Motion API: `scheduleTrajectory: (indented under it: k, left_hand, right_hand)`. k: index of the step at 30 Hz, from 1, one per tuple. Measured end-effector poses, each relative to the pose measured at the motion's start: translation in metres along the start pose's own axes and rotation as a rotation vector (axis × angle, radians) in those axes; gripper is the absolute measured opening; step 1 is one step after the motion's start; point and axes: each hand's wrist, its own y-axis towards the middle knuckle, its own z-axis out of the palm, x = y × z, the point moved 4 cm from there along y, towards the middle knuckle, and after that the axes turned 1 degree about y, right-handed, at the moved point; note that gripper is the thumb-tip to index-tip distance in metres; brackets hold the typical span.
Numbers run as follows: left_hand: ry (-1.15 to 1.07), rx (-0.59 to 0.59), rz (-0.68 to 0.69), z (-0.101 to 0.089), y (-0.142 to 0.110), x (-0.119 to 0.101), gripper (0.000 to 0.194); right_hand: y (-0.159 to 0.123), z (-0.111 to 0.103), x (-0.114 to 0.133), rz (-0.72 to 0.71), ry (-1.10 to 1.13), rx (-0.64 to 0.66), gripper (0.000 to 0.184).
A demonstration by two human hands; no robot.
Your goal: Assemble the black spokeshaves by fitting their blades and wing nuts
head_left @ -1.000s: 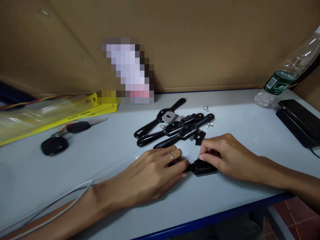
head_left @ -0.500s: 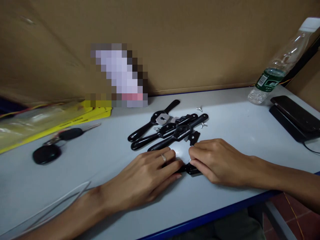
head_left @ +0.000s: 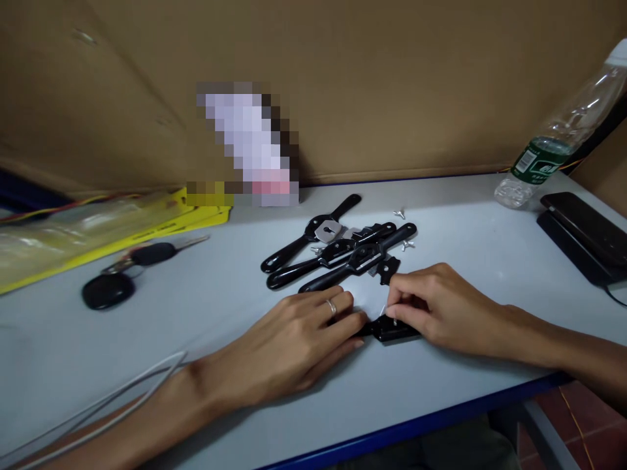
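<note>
A black spokeshave (head_left: 398,333) lies near the front of the table, partly under both hands. My left hand (head_left: 313,333), with a ring on one finger, is closed around its left handle. Over the spokeshave's middle, my right hand (head_left: 426,307) pinches a small thin metal piece (head_left: 383,311), mostly hidden by the fingers. Just behind my hands lie more black spokeshaves (head_left: 365,258), side by side and overlapping. One of them carries a loose silver blade (head_left: 328,230). A black cap plate (head_left: 389,269) rests close to my right fingertips.
Silver thumbscrews (head_left: 407,245) lie behind the spokeshaves. Car keys (head_left: 108,290) and yellow-edged plastic packaging (head_left: 122,245) are on the left. A water bottle (head_left: 541,160) leans at the back right, near a phone (head_left: 585,222) on a black stand. White cable (head_left: 161,365) crosses my left forearm.
The view has shifted, so the table's things sit slightly further right. My right hand has lifted a little and turned, showing more of the spokeshave's body. My left hand keeps its hold.
</note>
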Motion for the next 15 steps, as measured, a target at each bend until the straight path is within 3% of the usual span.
scheduleTrajectory:
  k: [5, 8, 11, 15]
  left_hand:
    - [0.004, 0.0, -0.002, -0.001, 0.0, 0.0, 0.025]
    - [0.011, 0.0, -0.002, -0.001, 0.0, 0.0, 0.025]
    - [0.012, 0.001, 0.005, -0.001, 0.0, -0.001, 0.025]
    - [0.004, 0.006, -0.001, 0.0, 0.0, -0.001, 0.024]
  right_hand:
    - [-0.003, 0.007, 0.005, -0.161, -0.424, -0.022, 0.02]
    - [-0.005, 0.018, 0.008, -0.155, -0.588, -0.037, 0.021]
    - [-0.005, 0.024, 0.008, -0.105, -0.652, -0.017, 0.021]
    - [-0.003, 0.017, 0.003, -0.116, -0.556, 0.04, 0.018]
